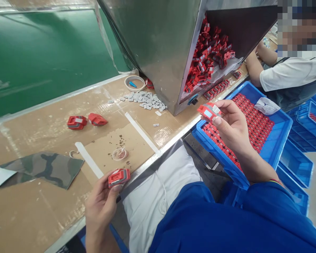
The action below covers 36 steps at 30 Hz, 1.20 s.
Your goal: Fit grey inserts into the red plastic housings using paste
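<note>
My left hand (102, 200) is closed on a red and grey plastic part (118, 177) above the table's front edge. A similar red plastic part (209, 111), showing a pale rectangle on its face, is pinched between the thumb and fingers of my right hand (233, 126). That hand hovers over the near side of a blue crate (283, 135), where rows of red parts (258, 123) are packed. On the table lie two more red parts, one with a grey band (77, 122) and one tilted beside it (97, 119).
A metal hopper (163, 45) holds a heap of red parts (207, 56). Small grey pieces (147, 99) lie near a tape roll (135, 83). A small clear dish (120, 154) and camouflage cloth (47, 165) rest on the table. A co-worker (292, 73) sits at right.
</note>
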Each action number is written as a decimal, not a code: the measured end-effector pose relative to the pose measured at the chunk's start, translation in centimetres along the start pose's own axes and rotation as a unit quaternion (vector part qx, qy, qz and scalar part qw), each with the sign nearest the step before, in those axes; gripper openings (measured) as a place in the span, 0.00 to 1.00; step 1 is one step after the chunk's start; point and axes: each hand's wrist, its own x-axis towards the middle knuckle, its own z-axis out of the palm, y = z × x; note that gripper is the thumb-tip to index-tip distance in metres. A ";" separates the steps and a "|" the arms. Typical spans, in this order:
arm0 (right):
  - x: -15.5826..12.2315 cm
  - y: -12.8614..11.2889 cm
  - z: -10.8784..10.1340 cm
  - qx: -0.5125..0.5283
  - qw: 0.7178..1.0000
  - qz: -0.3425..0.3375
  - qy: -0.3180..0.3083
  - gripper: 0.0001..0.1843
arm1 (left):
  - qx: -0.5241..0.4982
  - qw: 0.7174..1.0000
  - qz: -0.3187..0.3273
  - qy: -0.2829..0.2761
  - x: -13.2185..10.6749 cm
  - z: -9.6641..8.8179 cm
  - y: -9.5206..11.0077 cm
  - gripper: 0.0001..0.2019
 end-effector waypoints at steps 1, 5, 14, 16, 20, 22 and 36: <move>0.1 0.1 -0.1 0.019 1.000 0.016 -0.005 0.26 | 0.001 1.000 -0.001 -0.001 0.0 0.0 0.0 0.31; 0.3 0.1 -0.3 0.067 0.997 0.040 -0.015 0.24 | 0.005 1.000 -0.001 0.001 0.1 0.0 -0.3 0.31; 0.0 -0.5 -0.2 0.110 0.991 0.078 -0.024 0.24 | 0.000 1.000 0.005 -0.005 0.1 -0.1 -1.0 0.28; -0.1 -0.8 -0.1 0.126 0.986 0.108 -0.030 0.25 | -0.001 1.000 0.004 -0.005 0.0 -0.1 -0.8 0.27; -0.2 -1.0 -0.2 0.159 0.976 0.146 -0.030 0.27 | -0.004 1.000 -0.007 -0.003 0.0 -0.1 -0.4 0.28; -0.2 -1.0 -0.3 0.174 0.971 0.158 -0.036 0.27 | -0.008 1.000 -0.011 -0.001 0.0 0.0 -0.2 0.29; -0.2 -0.7 0.0 0.192 0.961 0.193 -0.051 0.28 | -0.002 1.000 -0.011 0.006 0.1 0.2 0.3 0.31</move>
